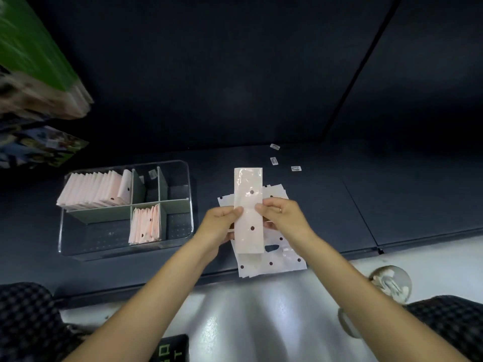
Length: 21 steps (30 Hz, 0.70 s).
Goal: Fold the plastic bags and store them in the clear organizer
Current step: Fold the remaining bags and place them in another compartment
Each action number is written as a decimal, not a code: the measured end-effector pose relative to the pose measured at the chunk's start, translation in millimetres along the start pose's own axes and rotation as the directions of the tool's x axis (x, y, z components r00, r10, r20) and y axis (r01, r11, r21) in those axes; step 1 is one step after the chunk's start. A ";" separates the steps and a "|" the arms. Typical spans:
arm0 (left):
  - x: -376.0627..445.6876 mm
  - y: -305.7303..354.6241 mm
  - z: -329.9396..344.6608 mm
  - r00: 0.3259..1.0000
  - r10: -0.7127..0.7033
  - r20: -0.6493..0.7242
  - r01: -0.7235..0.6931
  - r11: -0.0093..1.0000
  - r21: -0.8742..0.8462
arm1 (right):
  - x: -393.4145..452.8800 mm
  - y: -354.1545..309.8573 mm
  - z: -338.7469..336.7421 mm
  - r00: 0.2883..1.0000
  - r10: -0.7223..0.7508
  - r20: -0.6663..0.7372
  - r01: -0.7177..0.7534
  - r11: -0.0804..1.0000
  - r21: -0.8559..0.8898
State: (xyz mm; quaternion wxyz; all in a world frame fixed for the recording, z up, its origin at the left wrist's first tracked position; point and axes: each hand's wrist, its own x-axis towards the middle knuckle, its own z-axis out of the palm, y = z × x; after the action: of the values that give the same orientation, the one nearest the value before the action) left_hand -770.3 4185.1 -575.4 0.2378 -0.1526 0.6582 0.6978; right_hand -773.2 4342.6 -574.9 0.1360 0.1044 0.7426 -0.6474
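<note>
Both hands on one folded bag, held over the pile.

The left hand [222,220] and right hand [281,214] pinch a long folded strip of pale polka-dot plastic bag [248,212] from either side at its middle, above the stack of flat bags [274,259] on the dark table [392,205]. To the left sits the clear organizer [125,207], folded bags [96,189] standing in two compartments.
</note>
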 end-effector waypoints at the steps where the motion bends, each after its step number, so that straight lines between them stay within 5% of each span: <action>1: -5.2 0.7 -1.5 1.000 0.002 0.004 -0.002 1.000 -0.017 | -4.4 -0.7 3.2 1.000 -0.018 -0.020 0.018 1.000 0.004; 12: -41.9 13.7 -30.8 0.989 0.134 -0.063 -0.136 0.990 -0.027 | -46.7 -23.0 13.6 1.000 -0.011 -0.029 0.013 0.997 0.078; 21: -53.7 21.7 -33.7 0.991 0.130 0.036 -0.122 0.977 -0.176 | -62.8 -33.5 14.7 0.993 -0.116 0.025 0.111 0.981 0.161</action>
State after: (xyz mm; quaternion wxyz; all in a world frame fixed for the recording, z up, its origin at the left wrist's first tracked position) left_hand -740.0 4144.2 -531.7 0.1942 -0.1142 0.5975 0.7696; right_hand -724.1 4324.7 -524.3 0.1029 0.0613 0.6910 -0.7129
